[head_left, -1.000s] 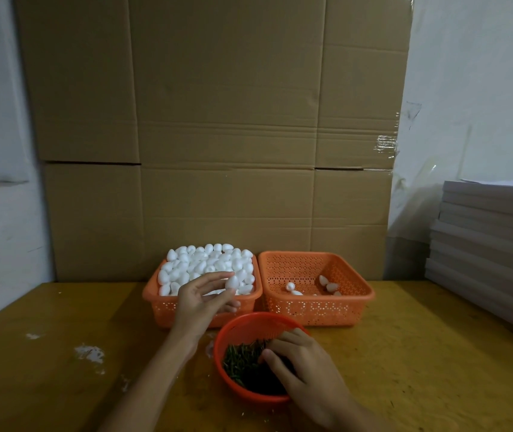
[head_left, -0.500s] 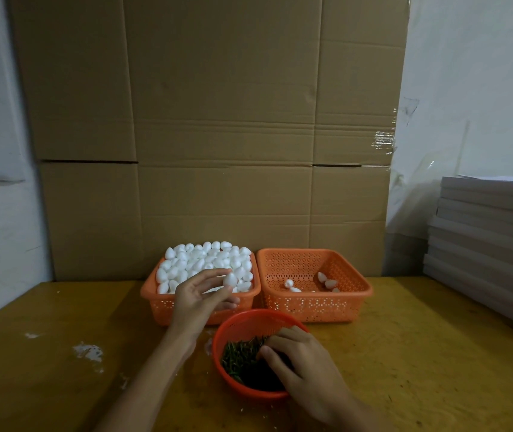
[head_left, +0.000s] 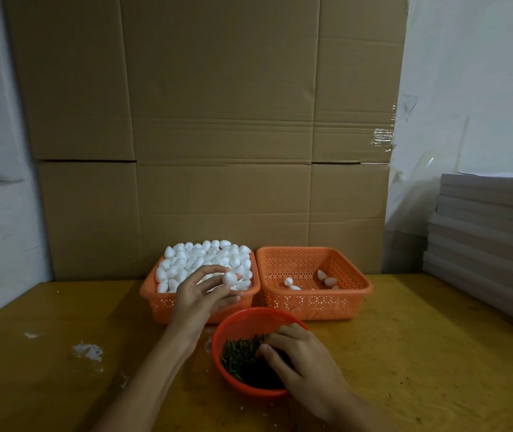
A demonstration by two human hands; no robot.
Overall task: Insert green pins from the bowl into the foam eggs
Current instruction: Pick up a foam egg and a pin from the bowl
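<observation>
Risks, as I read it: the foam egg (head_left: 229,278) is light & smooth and is held only at the tips of the left hand (head_left: 200,294). A hard or skewed push w/ a pin could pop it loose. It'd prob drop onto the heaped eggs in the left basket (head_left: 161,304) or roll off across the worktop (head_left: 436,353). A pin going in off-centre could come out the egg's side, towards the fingertips behind it.

The green pins (head_left: 239,357) lie in a tangled mat in the bowl (head_left: 236,324), so the right hand (head_left: 305,366) may lift several, or none. The bowl looks like thin plastic, and weight on its right rim could tip it & spill pins.

Positions:
- **Egg:** it's pinched betw thumb & first fingers (head_left: 208,270) of the left hand, w/ the other fingers spread loose. It's in the air over the near-right corner of the left basket, just far-left of the bowl.
- **Right hand:** it's inside the bowl on the right side, fingers curled down into the pins & thumb tip on the pile. Can't tell if a pin is actually pinched, as the hand hides it.
- **Egg vs pins:** near each other but not touching. The egg sits higher & far-left of the right hand.
- **Right basket** (head_left: 311,304)**:** far-right of the bowl, holds a few eggs. Too small to tell if they're pinned.
</observation>
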